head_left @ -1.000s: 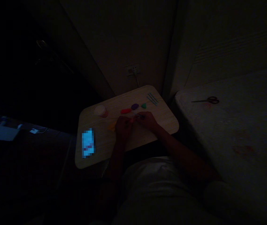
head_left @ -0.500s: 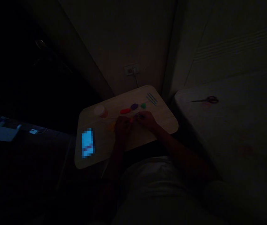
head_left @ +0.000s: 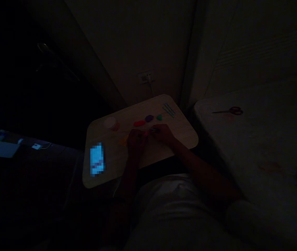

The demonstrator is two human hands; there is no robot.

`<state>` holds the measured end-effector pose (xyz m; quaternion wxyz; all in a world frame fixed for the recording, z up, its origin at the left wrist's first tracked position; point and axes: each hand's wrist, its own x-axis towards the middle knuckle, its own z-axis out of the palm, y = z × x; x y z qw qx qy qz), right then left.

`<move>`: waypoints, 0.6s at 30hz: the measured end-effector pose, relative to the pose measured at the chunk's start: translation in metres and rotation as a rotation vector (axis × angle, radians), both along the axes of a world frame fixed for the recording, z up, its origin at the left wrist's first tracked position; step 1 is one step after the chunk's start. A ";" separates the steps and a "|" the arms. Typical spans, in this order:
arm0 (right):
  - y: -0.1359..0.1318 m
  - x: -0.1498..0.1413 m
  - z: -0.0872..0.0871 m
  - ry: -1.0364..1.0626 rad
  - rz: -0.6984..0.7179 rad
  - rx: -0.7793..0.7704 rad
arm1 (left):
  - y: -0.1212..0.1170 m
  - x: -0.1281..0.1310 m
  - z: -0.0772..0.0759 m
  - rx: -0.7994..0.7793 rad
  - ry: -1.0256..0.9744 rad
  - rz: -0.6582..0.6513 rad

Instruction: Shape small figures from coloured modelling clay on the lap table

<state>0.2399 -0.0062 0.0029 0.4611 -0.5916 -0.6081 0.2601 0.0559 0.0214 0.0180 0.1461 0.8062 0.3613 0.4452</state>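
Note:
The view is very dark. My left hand [head_left: 136, 140] is closed over the small table [head_left: 117, 164], with fingers curled on a small pinkish-red lump [head_left: 146, 133] that looks like modelling clay. My right hand [head_left: 163, 133] is closed just beside it, pinching a thin pale stick [head_left: 154, 130] that points toward the lump. Whether the stick touches the lump, I cannot tell. Beyond my hands lie a red clay piece [head_left: 139, 123], a purple one [head_left: 149, 118] and a green one [head_left: 159, 118]. A yellow-orange piece [head_left: 123, 141] is left of my left hand, partly hidden by it.
Several thin sticks [head_left: 169, 109] lie at the table's far right corner. A pale-lidded tub [head_left: 111, 123] stands at the left, and a glowing, blurred-out screen [head_left: 96, 160] lies nearer me. Scissors [head_left: 233, 111] rest on the pale surface at right. A plug [head_left: 149, 77] sits in the wall socket.
My hands stay almost in the same place, with the lump and stick still between them. The view has shifted very slightly.

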 end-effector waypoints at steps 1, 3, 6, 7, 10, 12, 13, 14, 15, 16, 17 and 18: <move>0.000 0.000 0.000 0.004 -0.002 -0.003 | 0.000 0.000 0.000 0.003 0.007 0.002; 0.000 -0.001 0.000 0.013 -0.007 -0.014 | 0.000 0.000 0.001 -0.001 0.012 0.010; 0.000 -0.001 0.001 0.022 -0.006 -0.026 | 0.000 0.000 0.001 -0.021 -0.004 0.033; 0.000 -0.001 0.002 0.018 -0.004 -0.026 | 0.000 -0.001 0.001 -0.024 -0.012 0.037; 0.000 0.000 0.002 -0.002 0.004 -0.021 | -0.001 -0.001 0.001 -0.014 -0.020 0.036; 0.000 0.000 0.001 -0.007 0.012 -0.015 | -0.001 -0.001 0.001 -0.006 -0.011 0.034; 0.000 0.001 0.001 -0.008 0.013 -0.013 | -0.001 -0.001 0.001 -0.005 -0.005 0.035; 0.000 0.001 0.001 -0.010 0.015 -0.011 | -0.001 -0.001 0.001 -0.006 0.002 0.033; 0.000 0.001 0.001 -0.014 0.019 -0.010 | -0.001 -0.001 0.001 -0.008 0.007 0.032; -0.001 0.001 0.001 -0.017 0.022 -0.010 | -0.001 -0.001 0.001 -0.011 0.011 0.032; -0.001 0.001 0.001 -0.017 0.027 -0.011 | -0.001 -0.001 0.001 -0.015 0.013 0.032; 0.000 0.001 0.001 -0.015 0.032 -0.013 | 0.000 -0.001 0.001 -0.018 0.015 0.030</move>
